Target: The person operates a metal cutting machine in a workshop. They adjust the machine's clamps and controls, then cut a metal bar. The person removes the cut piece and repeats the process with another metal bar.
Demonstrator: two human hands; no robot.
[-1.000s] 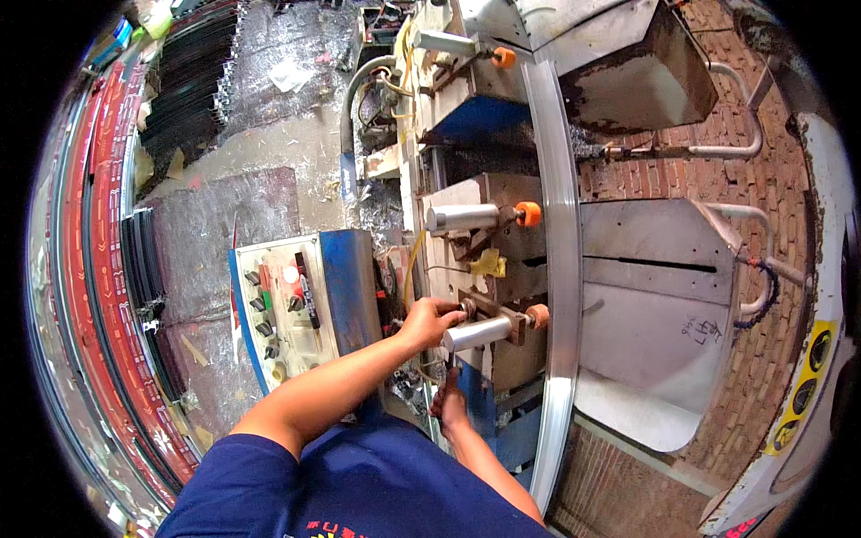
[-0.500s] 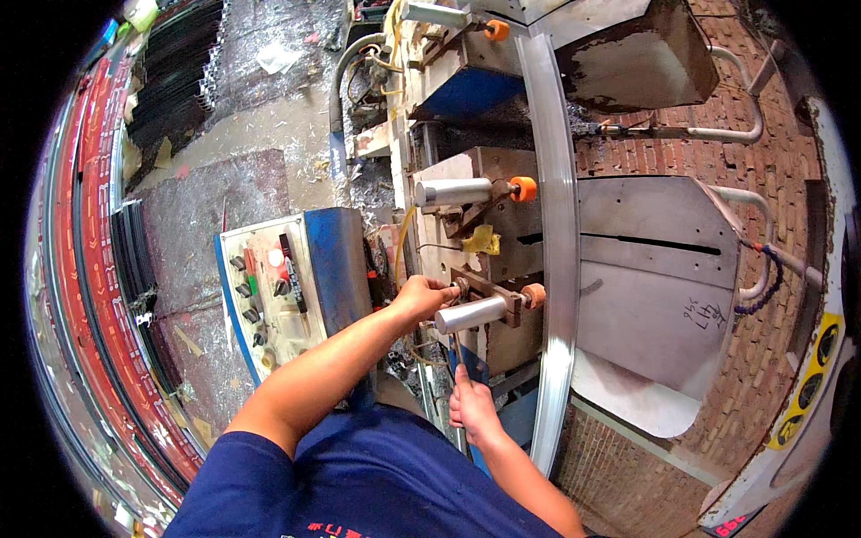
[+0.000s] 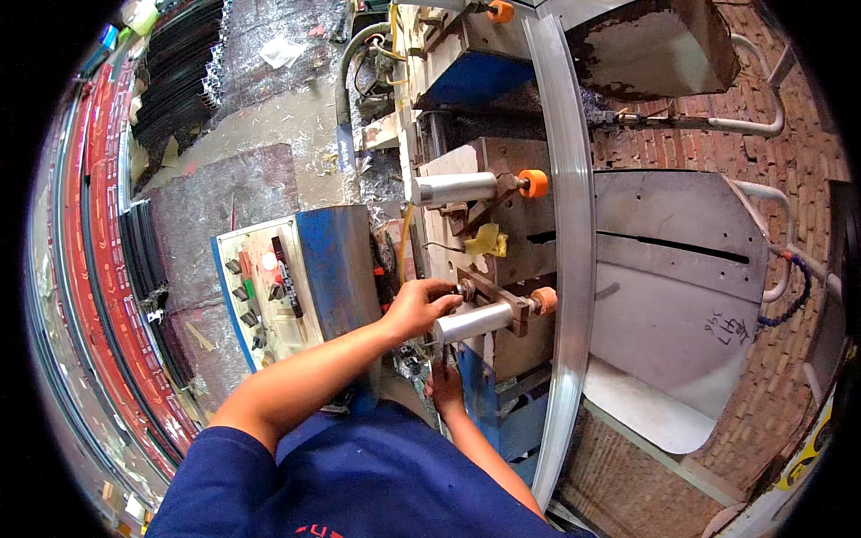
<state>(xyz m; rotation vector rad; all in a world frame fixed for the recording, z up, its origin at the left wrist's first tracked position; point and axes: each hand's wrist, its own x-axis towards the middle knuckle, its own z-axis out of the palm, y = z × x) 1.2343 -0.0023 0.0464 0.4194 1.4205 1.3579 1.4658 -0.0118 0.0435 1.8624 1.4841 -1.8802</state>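
My left hand (image 3: 418, 308) reaches to a clamp bracket (image 3: 495, 296) on the machine. Its thumb and fingers close around a small round metal bolt head (image 3: 465, 289) on the bracket's left side. Just below, a silver pneumatic cylinder (image 3: 473, 323) is fixed to the same bracket, with an orange roller-like pad (image 3: 543, 300) at its right end. My right hand (image 3: 446, 389) is lower, under the cylinder's left end, its fingers curled around a thin metal rod-like tool, mostly hidden. A long silver aluminium profile (image 3: 574, 215) runs along the machine to the right of the pads.
A control box (image 3: 336, 260) with black knobs and a marker pen (image 3: 287, 276) stands at left. Another cylinder (image 3: 455, 188) with an orange pad sits farther off, near a yellow rag (image 3: 487, 240). Metal guards (image 3: 668, 269) stand at right. Red-wrapped profiles (image 3: 117, 296) line the far left.
The right hand has moved up and left, from below the bracket to under the cylinder's left end, with the thin tool. The left hand stays at the bolt. The view has shifted slightly.
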